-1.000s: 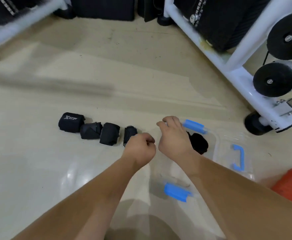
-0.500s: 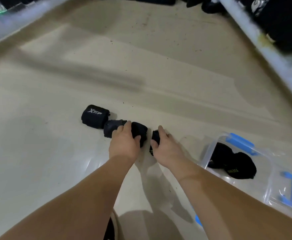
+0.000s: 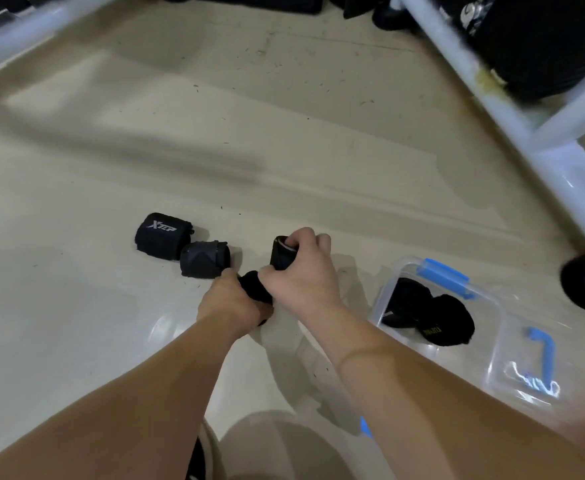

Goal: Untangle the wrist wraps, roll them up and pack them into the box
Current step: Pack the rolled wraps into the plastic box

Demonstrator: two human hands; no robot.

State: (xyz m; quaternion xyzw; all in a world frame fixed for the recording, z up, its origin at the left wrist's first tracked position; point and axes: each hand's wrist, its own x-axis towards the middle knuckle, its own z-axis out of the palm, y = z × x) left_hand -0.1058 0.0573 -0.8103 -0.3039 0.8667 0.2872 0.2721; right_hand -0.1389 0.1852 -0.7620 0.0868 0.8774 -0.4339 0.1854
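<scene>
I have both hands down near the floor (image 3: 214, 150), each closed around a black wrist wrap. My right hand (image 3: 301, 275) grips an upright roll (image 3: 281, 258), with thumb and fingers curled over its top end, where a pale inner edge shows. My left hand (image 3: 230, 303) is wrapped round a second roll (image 3: 253, 287) just on the near side of the first, and the two hands touch. The fingers hide whether a loose tail joins the two bundles, so I cannot tell.

To the left, two more wraps lie on the floor touching each other: a logo roll (image 3: 162, 233) and a plain roll (image 3: 205, 259). The box (image 3: 386, 294) stands open at the right, near the white frame (image 3: 512, 112), with packed rolls (image 3: 429, 313) already lying in it.

I judge these to be light, soft, stretchy cloth. They are neither fragile nor slippery, and they squash under the fingers. The trouble I expect is springing open. A roll held only by its ends may telescope, and a free tail will unwind.

I would take each roll across its round side, with the thumb on the outer flap so the closure stays pinned, and squeeze only moderately. In the box I would lay it on its side against the ones already there, so the neighbours help keep it shut.
</scene>
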